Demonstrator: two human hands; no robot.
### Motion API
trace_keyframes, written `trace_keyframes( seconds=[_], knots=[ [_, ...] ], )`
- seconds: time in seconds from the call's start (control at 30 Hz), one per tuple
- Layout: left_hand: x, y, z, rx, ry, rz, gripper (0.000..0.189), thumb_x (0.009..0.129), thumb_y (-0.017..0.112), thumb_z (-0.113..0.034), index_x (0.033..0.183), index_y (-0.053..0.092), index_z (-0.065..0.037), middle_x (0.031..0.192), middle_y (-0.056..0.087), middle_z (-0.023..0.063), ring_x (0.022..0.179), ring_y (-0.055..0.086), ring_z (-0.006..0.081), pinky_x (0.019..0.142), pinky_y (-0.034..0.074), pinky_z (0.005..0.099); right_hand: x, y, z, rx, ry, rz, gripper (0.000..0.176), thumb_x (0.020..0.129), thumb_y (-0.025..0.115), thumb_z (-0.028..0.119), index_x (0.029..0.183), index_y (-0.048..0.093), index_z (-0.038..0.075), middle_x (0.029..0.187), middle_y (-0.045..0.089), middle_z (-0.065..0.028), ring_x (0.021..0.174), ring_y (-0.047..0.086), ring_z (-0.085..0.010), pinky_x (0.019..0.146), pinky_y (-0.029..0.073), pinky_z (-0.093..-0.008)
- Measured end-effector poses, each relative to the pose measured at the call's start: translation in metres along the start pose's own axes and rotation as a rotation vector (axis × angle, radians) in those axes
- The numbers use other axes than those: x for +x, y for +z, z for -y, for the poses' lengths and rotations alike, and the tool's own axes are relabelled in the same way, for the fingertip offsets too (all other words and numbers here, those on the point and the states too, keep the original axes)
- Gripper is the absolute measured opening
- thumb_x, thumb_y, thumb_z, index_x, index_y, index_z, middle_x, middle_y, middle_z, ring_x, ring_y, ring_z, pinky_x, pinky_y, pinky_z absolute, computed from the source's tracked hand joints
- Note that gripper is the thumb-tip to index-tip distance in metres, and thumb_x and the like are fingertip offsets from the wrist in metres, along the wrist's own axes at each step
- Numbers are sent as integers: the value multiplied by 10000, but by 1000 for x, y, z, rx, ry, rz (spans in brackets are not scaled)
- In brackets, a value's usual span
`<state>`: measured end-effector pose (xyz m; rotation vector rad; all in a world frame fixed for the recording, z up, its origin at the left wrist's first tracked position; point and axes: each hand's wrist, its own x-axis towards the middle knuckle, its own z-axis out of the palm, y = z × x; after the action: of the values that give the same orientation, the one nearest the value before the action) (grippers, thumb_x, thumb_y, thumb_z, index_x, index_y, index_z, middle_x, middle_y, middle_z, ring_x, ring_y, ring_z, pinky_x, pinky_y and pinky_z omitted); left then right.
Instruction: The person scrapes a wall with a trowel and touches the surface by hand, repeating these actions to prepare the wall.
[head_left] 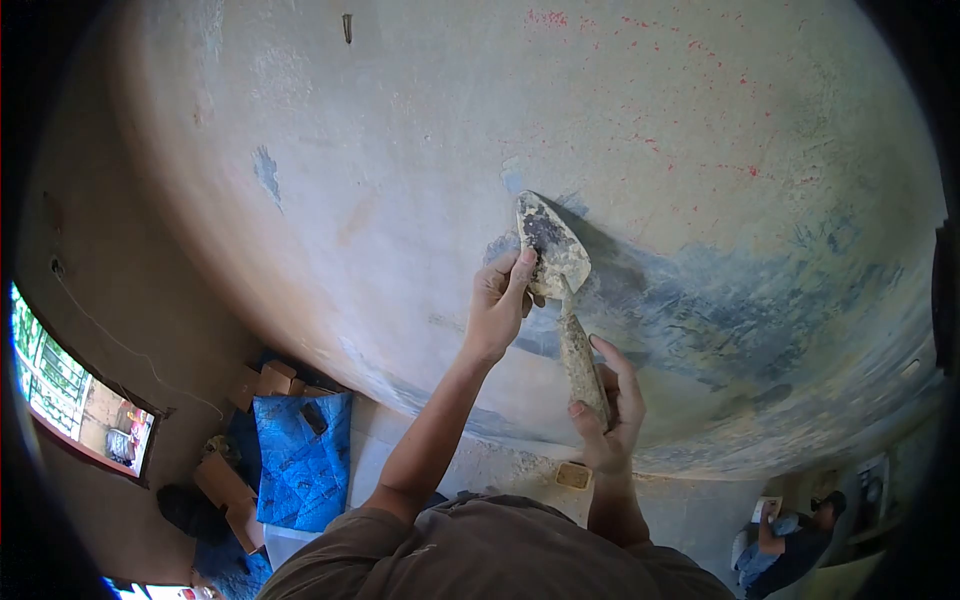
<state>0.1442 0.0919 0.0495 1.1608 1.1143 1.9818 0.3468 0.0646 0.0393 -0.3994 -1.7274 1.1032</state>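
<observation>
In front of the wall (420, 140) I hold a plaster-crusted trowel (556, 248), its pointed blade up and its handle (582, 365) slanting down to the right. My left hand (500, 300) pinches the blade's left edge between thumb and fingers. Around the lower handle, my right hand (612, 410) has its thumb on the near side and its fingers behind, the index finger lifted partly off. Dried grey-white material covers much of the blade, with a dark patch at its middle. Behind the blade the wall shows bluish-grey patches, and a shadow falls to its right.
Blue quilted padding (300, 460) and cardboard boxes (225, 485) lie at the lower left, below a window (80, 385). A small yellowish tub (572, 476) is on the floor near my right forearm. Another person (795, 540) sits at the lower right.
</observation>
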Motion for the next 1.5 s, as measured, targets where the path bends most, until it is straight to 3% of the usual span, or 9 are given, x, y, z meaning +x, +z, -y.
trace_keyframes(
  seconds=[0.03, 0.13, 0.23, 0.27, 0.4, 0.6, 0.87, 0.97, 1.5],
  knots=[
    [1, -1, 1, 72, 15, -12, 332, 1062, 514, -322, 955, 631, -30, 815, 652, 21, 672, 573, 81, 579, 423, 234, 3, -1, 4, -48, -9, -9, 628, 819, 656, 105, 1392, 475, -76, 754, 592, -36, 690, 526, -108, 660, 436, -263],
    [-11, 5, -4, 460, 408, -322, 306, 1046, 514, -261, 1171, 596, 6, 1093, 657, 130, 948, 624, 198, 819, 482, 331, 11, -1, 21, -115, -9, -32, 585, 815, 665, 117, 1351, 527, -73, 821, 628, -72, 711, 553, -123, 678, 448, -264],
    [-20, 5, -24, 818, 759, -198, 476, 1033, 463, -222, 1434, 430, 32, 1423, 477, 229, 1302, 468, 341, 1096, 333, 459, 14, -1, 22, -289, -150, -46, 552, 819, 665, 119, 1326, 555, -68, 920, 673, -141, 727, 600, -174, 692, 481, -289],
    [-25, 5, -24, 871, 630, -11, 598, 1053, 339, -278, 1554, 242, 33, 1597, 253, 250, 1489, 196, 422, 1199, 117, 510, 15, 0, 24, -314, -168, -38, 550, 818, 663, 114, 1325, 555, -72, 964, 678, -167, 731, 610, -195, 695, 490, -302],
    [-25, 12, -17, 880, 607, 126, 719, 1052, 97, -459, 1579, 134, 29, 1650, 112, 237, 1527, 69, 430, 1217, 45, 542, 16, 7, 28, -367, -220, -31, 549, 818, 663, 100, 1319, 548, -93, 1082, 684, -244, 768, 650, -268, 721, 524, -347],
    [-17, 10, -24, 873, 631, 122, 782, 1037, 54, -529, 1577, 136, 31, 1644, 121, 247, 1522, 122, 417, 1220, 39, 542, 18, 13, 30, -304, -181, -64, 544, 817, 670, 101, 1298, 547, -121, 1048, 690, -253, 860, 699, -304, 784, 541, -357],
    [-5, -5, -32, 848, 696, 99, 833, 1023, 73, -587, 1578, 130, 32, 1641, 118, 259, 1523, 114, 421, 1218, 46, 547, 39, 33, 27, -353, -319, -66, 492, 808, 672, 83, 1253, 595, -112, 923, 699, -204, 687, 642, -276, 658, 510, -343],
    [-12, -2, -40, 893, 595, 184, 825, 1028, 123, -581, 1579, 124, 33, 1642, 108, 262, 1524, 99, 426, 1217, 43, 548, 32, 20, 29, -382, -378, -98, 494, 803, 680, 82, 1251, 597, -107, 911, 702, -191, 673, 636, -265, 653, 507, -340],
    [-8, -2, -40, 685, 640, 209, 957, 974, 207, -698, 1575, 130, 41, 1636, 102, 280, 1520, 97, 444, 1208, 62, 565, 26, 30, 51, -361, -272, -72, 499, 815, 668, 86, 1248, 570, -143, 1031, 687, -308, 841, 732, -338, 756, 570, -367]
  ],
)
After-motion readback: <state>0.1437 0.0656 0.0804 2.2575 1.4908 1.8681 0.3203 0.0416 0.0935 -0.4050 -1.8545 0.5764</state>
